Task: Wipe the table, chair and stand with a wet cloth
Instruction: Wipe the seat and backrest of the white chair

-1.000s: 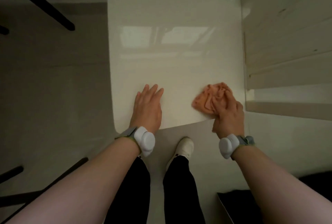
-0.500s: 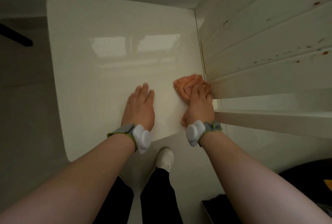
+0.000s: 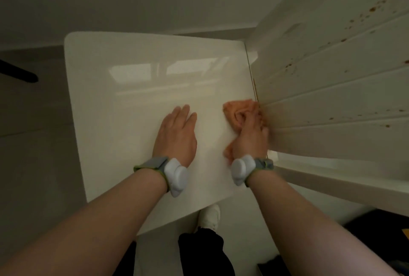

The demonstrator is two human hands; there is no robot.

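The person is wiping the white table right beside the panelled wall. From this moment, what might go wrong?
1. The right hand presses the orange cloth against the wall, so its knuckles may scrape the planks.
2. Brown spots mark the wall near the cloth, which might smear them onto the table.
3. The left hand lies flat on the glossy top. If that surface gets wet, the hand may slip.
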